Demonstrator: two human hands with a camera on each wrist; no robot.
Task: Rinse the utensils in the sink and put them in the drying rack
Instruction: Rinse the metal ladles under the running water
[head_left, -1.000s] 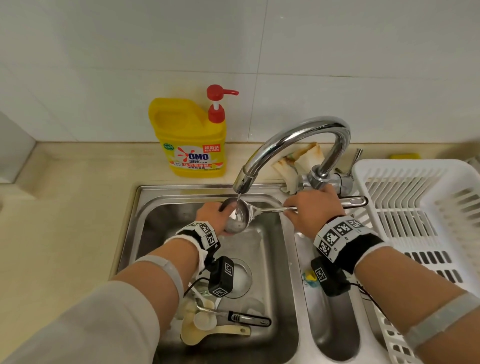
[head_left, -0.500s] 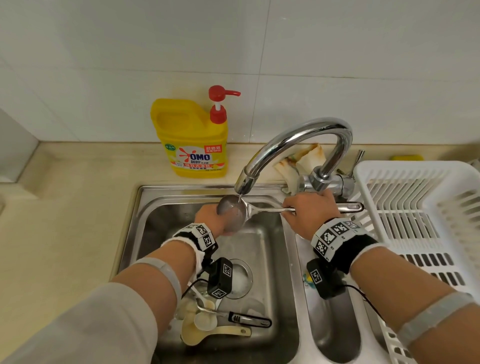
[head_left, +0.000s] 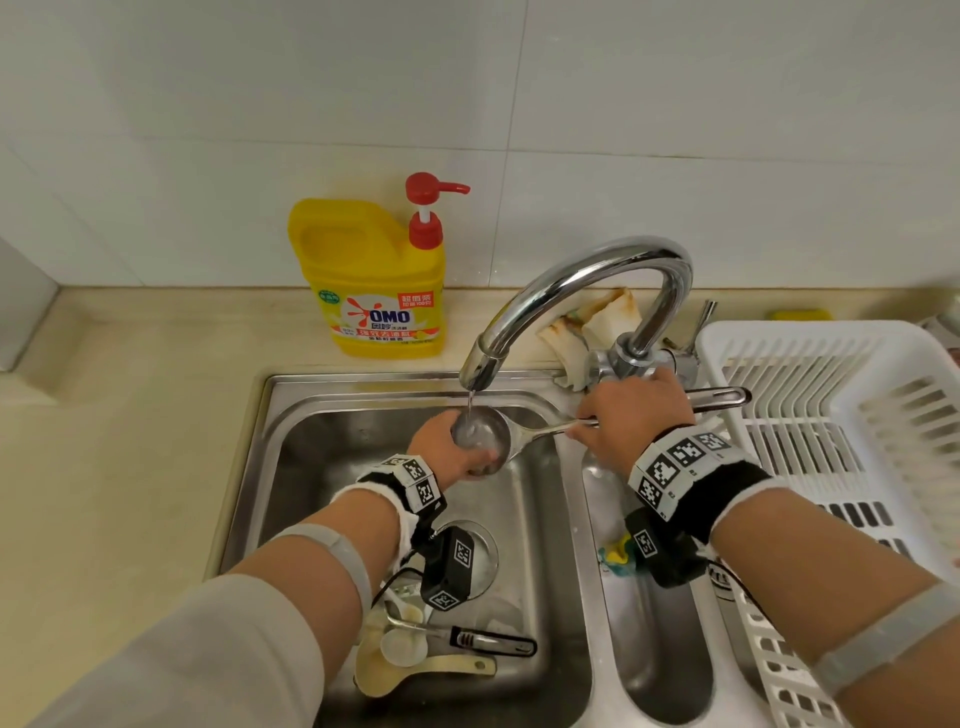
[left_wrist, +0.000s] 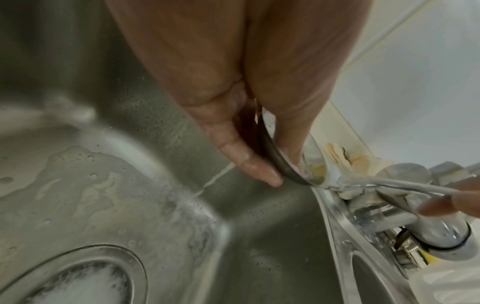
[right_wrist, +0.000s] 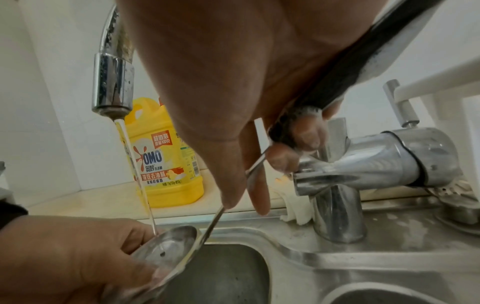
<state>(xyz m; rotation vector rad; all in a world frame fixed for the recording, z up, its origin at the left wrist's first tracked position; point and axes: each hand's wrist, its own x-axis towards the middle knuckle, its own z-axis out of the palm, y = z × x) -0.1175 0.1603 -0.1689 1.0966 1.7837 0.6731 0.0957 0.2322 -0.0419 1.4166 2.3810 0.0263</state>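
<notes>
Steel ladle held level over the left basin of the sink, bowl right under the faucet with a thin stream of water running into it. Left hand cupped round the bowl, thumb inside. Right hand curled round the handle. More utensils lying on the basin floor; white drying rack on the surface at right

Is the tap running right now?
On: a thin stream falls from the faucet spout into the ladle bowl held over the sink.
</notes>
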